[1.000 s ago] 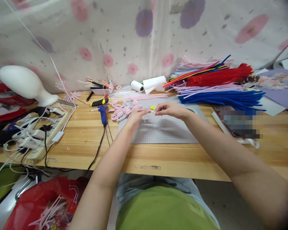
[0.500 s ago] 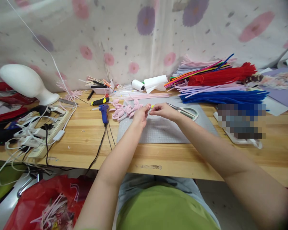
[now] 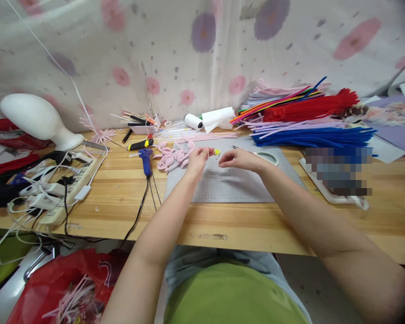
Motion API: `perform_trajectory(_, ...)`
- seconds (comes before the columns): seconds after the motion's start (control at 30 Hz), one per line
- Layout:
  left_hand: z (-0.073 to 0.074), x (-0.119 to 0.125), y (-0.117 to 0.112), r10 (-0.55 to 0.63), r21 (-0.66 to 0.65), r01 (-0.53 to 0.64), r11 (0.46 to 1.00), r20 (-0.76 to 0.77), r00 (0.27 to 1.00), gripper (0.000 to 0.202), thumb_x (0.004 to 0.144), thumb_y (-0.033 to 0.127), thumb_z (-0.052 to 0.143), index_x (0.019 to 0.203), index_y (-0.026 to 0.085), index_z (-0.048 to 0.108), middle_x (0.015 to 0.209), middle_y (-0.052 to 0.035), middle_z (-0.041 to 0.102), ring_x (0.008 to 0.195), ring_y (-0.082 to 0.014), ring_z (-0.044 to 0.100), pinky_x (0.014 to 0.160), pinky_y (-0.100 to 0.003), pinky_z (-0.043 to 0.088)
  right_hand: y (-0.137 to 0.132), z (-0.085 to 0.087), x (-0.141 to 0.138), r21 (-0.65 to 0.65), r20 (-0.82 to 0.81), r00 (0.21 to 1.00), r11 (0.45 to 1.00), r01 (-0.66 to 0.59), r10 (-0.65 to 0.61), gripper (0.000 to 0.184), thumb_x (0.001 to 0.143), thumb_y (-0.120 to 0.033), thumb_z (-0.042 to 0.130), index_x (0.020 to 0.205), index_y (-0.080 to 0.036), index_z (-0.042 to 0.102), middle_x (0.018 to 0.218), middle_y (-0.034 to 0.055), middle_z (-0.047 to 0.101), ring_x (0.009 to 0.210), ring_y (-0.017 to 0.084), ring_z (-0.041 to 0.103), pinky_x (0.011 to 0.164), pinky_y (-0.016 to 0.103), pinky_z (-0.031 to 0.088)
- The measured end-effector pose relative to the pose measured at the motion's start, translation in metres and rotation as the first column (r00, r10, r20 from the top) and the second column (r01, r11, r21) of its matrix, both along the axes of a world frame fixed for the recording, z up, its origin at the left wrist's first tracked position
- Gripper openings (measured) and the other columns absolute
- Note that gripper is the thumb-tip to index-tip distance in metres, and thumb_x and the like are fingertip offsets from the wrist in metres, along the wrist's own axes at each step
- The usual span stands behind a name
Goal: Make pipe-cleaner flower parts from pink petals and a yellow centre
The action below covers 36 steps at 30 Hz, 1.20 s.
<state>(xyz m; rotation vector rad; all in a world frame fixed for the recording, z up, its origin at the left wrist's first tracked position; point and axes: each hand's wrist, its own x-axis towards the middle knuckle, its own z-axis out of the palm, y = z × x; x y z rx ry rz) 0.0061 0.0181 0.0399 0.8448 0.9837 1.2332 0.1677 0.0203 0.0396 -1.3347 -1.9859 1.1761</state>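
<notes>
Over the grey cutting mat (image 3: pixel 229 191), my left hand (image 3: pixel 199 161) is closed in a pinch, and what its fingertips hold is too small to make out. A small yellow piece (image 3: pixel 217 152) shows just beyond those fingertips; I cannot tell whether they touch it. My right hand (image 3: pixel 239 160) hovers to the right, apart from the left, fingers bent with a gap to the thumb and nothing visible in them. Behind it lie scissors (image 3: pixel 272 157), partly hidden by the hand. Pink fuzzy looped pieces (image 3: pixel 172 158) are heaped left of my left hand.
A blue glue gun (image 3: pixel 146 163) and a yellow-black utility knife (image 3: pixel 140 144) lie left of the mat. Bundles of pipe cleaners, including blue ones (image 3: pixel 313 136), fill the back right. A cabled power strip (image 3: pixel 59 200) and white foam head (image 3: pixel 37 118) stand left.
My right hand has drawn away to the right from my left hand, and its fingers have loosened. The left hand stays nearly in place, still pinched.
</notes>
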Motion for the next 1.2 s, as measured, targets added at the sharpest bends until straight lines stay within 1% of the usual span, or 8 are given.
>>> perform_trajectory(0.17,0.0,-0.002,-0.001,-0.058,-0.032,0.058,0.998,-0.015,0.998,0.01,0.075,0.019,0.057,0.068,0.012,0.055,0.069,-0.0013,0.06,0.073,-0.0114,0.062,0.078,-0.026,0.04,-0.003,0.016,-0.005,0.098,-0.237,0.948,0.965,0.242,-0.213,0.029,0.061,-0.042,0.064,0.07,-0.014,0.062,0.065,0.0019,0.058,0.058,0.01,0.045,0.055,0.026,0.034)
perform_trajectory(0.43,0.005,-0.003,-0.005,-0.129,-0.152,0.155,0.976,0.172,0.977,0.008,0.078,0.02,0.052,0.071,0.015,0.051,0.075,-0.0008,0.058,0.071,-0.0116,0.061,0.078,-0.033,0.044,-0.001,0.02,-0.022,0.158,-0.331,0.921,0.949,0.272,-0.208,0.026,0.062,-0.039,0.063,0.072,-0.015,0.06,0.067,0.0008,0.056,0.06,0.009,0.044,0.057,0.025,0.035)
perform_trajectory(0.57,0.009,-0.001,-0.007,-0.138,-0.131,0.158,0.979,0.154,0.978,0.007,0.078,0.021,0.052,0.074,0.016,0.05,0.071,0.0006,0.058,0.061,-0.0092,0.058,0.076,-0.034,0.046,0.0,0.022,-0.024,0.143,-0.339,0.925,0.962,0.231,-0.172,0.026,0.063,-0.04,0.062,0.07,-0.015,0.059,0.068,0.0018,0.058,0.061,0.01,0.046,0.058,0.026,0.035)
perform_trajectory(0.73,0.01,0.003,-0.007,-0.103,-0.083,0.112,0.99,0.098,0.99,0.008,0.08,0.023,0.05,0.076,0.016,0.049,0.063,0.0024,0.055,0.053,-0.0066,0.053,0.066,-0.026,0.045,0.001,0.021,-0.024,0.109,-0.391,0.895,0.955,0.276,-0.214,0.028,0.062,-0.042,0.063,0.069,-0.016,0.058,0.065,0.0002,0.055,0.059,0.009,0.043,0.055,0.025,0.035)
perform_trajectory(0.83,0.011,0.004,-0.008,-0.109,-0.046,0.114,0.992,0.093,0.99,0.009,0.083,0.022,0.044,0.076,0.016,0.047,0.058,0.0034,0.051,0.045,-0.0047,0.047,0.053,-0.02,0.039,0.002,0.019,-0.022,0.107,-0.402,0.892,0.957,0.27,-0.207,0.029,0.062,-0.043,0.063,0.068,-0.016,0.057,0.065,0.0,0.054,0.058,0.009,0.042,0.053,0.024,0.034)
perform_trajectory(0.93,0.01,0.004,-0.008,-0.155,-0.016,0.157,0.988,0.084,0.984,0.011,0.084,0.02,0.041,0.074,0.017,0.044,0.05,0.0068,0.04,0.036,-0.0016,0.031,0.041,-0.016,0.024,0.002,0.019,-0.022,0.105,-0.389,0.9,0.962,0.253,-0.194,0.03,0.062,-0.045,0.063,0.068,-0.016,0.057,0.064,-0.0004,0.052,0.056,0.008,0.041,0.052,0.024,0.034)
perform_trajectory(1.03,0.008,0.003,-0.009,-0.19,-0.016,0.191,0.981,0.058,0.98,0.014,0.083,0.025,0.045,0.072,0.018,0.042,0.047,0.0084,0.03,0.035,-0.0008,0.021,0.038,-0.015,0.012,0.001,0.019,-0.021,0.089,-0.39,0.899,0.964,0.25,-0.197,0.031,0.062,-0.046,0.063,0.069,-0.016,0.058,0.064,-0.0004,0.052,0.055,0.008,0.041,0.053,0.024,0.035)
perform_trajectory(1.2,0.004,0.003,-0.011,-0.203,-0.007,0.204,0.979,0.066,0.977,0.017,0.081,0.03,0.05,0.072,0.019,0.041,0.048,0.0086,0.027,0.036,-0.0006,0.019,0.038,-0.013,0.01,0.0,0.015,-0.021,0.027,-0.417,0.884,0.97,0.243,-0.21,0.033,0.06,-0.047,0.064,0.068,-0.016,0.057,0.066,-0.0001,0.053,0.056,0.008,0.041,0.053,0.024,0.036)
